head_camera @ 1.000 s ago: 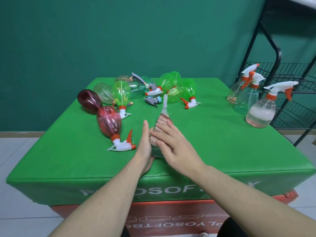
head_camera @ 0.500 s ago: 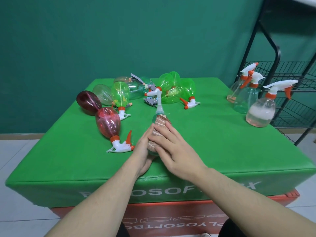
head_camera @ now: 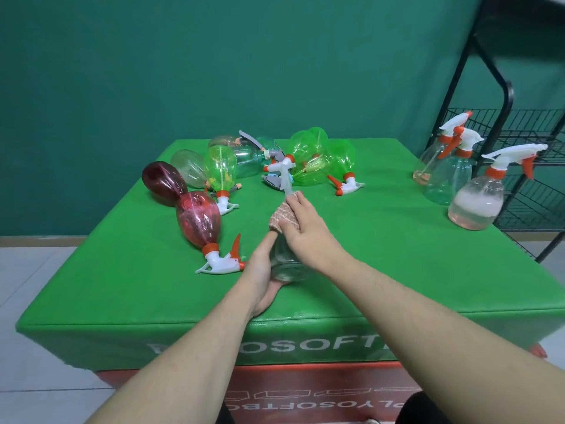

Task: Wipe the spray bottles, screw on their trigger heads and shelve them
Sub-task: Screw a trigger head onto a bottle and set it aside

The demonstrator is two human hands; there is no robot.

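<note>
Clear bottle (head_camera: 287, 261), seemingly empty, is held tilted near the table's (head_camera: 122, 286) front edge: its base is cupped by the left hand (head_camera: 260, 270), fingers curled around it, while a brown cloth (head_camera: 282, 220) is pressed on its shoulder by the right hand (head_camera: 305, 228), fingers bent over it. Beyond it, green bottles (head_camera: 318, 157) and red bottles (head_camera: 198, 218) are laid flat. Right of it, three upright bottles (head_camera: 475, 200) are seen, the nearest holding cloudy liquid. A black wire rack (head_camera: 526, 185) and green wall (head_camera: 214, 62) stand behind.
</note>
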